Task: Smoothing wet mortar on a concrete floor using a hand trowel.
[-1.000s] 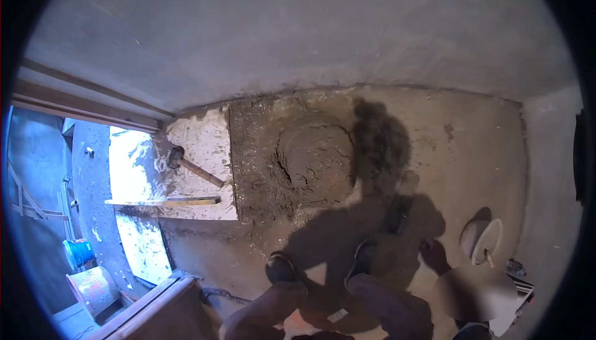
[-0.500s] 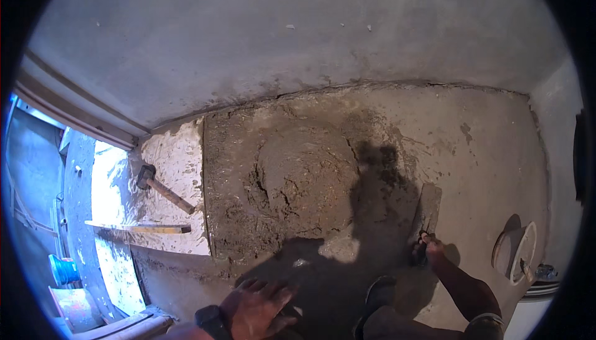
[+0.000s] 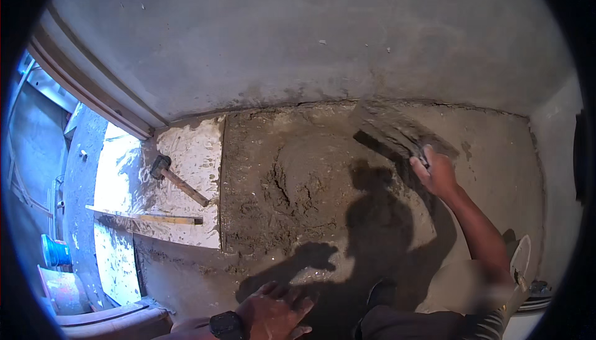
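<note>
My right hand [image 3: 437, 172] is closed round the handle of a trowel [image 3: 400, 129]. Its long, flat blade, smeared by motion, is raised above the right far part of the wet mortar [image 3: 279, 154], near the wall. The mortar is a rough grey-brown bed with a cracked, rounded patch in its middle. Low in the picture, my left hand [image 3: 279, 312] has its fingers spread and holds nothing. To the left, a mallet [image 3: 185, 186] with a black head and wooden handle lies on a pale tile [image 3: 194, 144] beside the mortar.
A long straight strip [image 3: 162, 219] lies across the tiles. On the left stand a blue bucket [image 3: 57, 250] and a reddish tub [image 3: 65, 291]. A white round container [image 3: 520, 258] is at the right, near my forearm. The grey wall [image 3: 298, 36] bounds the far side.
My right hand has carried the trowel up and away from the smooth floor at right, toward the wall and over the mortar. My left hand has shifted slightly right, its fingers still spread.
</note>
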{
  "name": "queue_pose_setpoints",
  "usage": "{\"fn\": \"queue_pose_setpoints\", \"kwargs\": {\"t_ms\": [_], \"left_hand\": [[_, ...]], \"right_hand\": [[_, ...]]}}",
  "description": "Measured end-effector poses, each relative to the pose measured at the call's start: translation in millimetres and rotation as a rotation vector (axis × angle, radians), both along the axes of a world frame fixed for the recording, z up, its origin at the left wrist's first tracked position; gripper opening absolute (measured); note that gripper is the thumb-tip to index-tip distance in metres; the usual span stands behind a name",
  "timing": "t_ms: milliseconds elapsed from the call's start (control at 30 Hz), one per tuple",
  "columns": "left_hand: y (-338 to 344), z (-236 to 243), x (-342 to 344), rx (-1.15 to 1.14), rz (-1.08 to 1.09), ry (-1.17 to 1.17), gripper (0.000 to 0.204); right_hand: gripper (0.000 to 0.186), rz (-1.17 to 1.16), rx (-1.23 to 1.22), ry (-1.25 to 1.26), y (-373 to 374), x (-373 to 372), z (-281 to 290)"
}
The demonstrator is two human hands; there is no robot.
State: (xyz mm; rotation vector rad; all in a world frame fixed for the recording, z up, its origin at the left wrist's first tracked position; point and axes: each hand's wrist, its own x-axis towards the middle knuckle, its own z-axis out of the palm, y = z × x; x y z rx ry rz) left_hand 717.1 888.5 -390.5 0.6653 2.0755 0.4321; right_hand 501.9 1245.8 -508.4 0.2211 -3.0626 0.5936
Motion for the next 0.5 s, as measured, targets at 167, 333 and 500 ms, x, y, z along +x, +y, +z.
{"fn": "queue_pose_setpoints", "kwargs": {"t_ms": [167, 333, 500], "left_hand": [[-5, -11, 16, 0.068, 0.091, 0.235, 0.065], [-5, -1, 41, 0.053, 0.215, 0.288, 0.065], [5, -18, 34, 0.000, 0.195, 0.200, 0.065]], "right_hand": [[0.039, 0.218, 0.055, -0.324, -2, -59, -89], [0.041, 0.410, 0.095, -0.289, -47, -88, -69], [0.037, 0.511, -0.077, 0.091, -31, -101, -98]]}}
